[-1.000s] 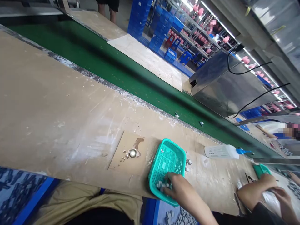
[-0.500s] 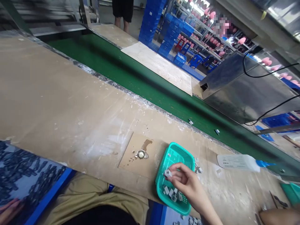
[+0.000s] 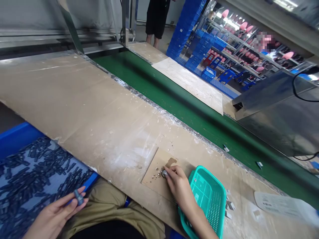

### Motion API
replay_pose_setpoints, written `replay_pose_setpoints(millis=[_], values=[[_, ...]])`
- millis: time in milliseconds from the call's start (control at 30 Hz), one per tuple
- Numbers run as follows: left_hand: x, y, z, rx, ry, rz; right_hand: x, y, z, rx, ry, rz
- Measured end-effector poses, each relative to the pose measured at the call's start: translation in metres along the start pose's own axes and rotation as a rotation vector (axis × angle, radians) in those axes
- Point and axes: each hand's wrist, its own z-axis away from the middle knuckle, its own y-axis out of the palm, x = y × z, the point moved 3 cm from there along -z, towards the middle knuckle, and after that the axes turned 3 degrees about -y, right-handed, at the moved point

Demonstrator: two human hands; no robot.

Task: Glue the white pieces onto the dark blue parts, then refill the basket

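Observation:
My left hand holds a small dark grey plastic piece with a narrow end between thumb and fingers, above the blue tray at lower left. Many similar dark pieces lie in that tray. My right hand pinches a small grey-white block at a small round dish on a cardboard square. The fingers mostly cover the dish; wet-looking drops and a brown stain surround it. Beside my right wrist stands a green plastic basket, partly hidden by the forearm.
Several small grey-white pieces lie right of the basket. A white bottle lies on its side farther right. Beyond the table runs a green belt with two small pieces on it. A metal housing stands across the belt.
My right hand has moved left from the basket to the dish with a small block. My left hand has risen from the tray with a dark piece. The view has shifted left.

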Motion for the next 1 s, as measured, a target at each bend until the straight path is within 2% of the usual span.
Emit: replay_pose_setpoints(millis=[33,100,233,333,400,467,567,633,900,1000], values=[[0.0,0.008,0.007,0.036,-0.065,0.027,0.0,0.0,0.0,0.003,0.009,-0.009],[-0.001,0.027,0.019,0.142,-0.109,0.049,0.003,-0.004,-0.001,-0.015,0.042,-0.061],[0.009,0.077,0.03,0.415,-0.05,0.012,0.021,-0.019,0.001,-0.074,0.169,-0.377],[0.019,0.119,0.041,0.596,-0.01,0.039,0.039,-0.026,0.007,-0.057,0.262,-0.654],[0.021,0.142,0.052,0.699,0.008,0.049,0.05,-0.028,0.011,-0.06,0.285,-0.754],[0.021,0.159,0.064,0.774,0.013,0.034,0.057,-0.027,0.015,-0.081,0.27,-0.815],[0.014,0.171,0.081,0.867,0.048,0.001,0.064,-0.022,0.018,-0.094,0.224,-0.876],[0.011,0.174,0.086,0.883,0.081,-0.026,0.065,-0.018,0.018,-0.088,0.21,-0.876],[0.011,0.17,0.081,0.687,0.318,-0.176,0.066,-0.013,0.018,-0.057,0.148,-0.668],[0.011,0.175,0.078,0.682,0.372,-0.217,0.066,-0.012,0.016,-0.034,0.14,-0.618]])
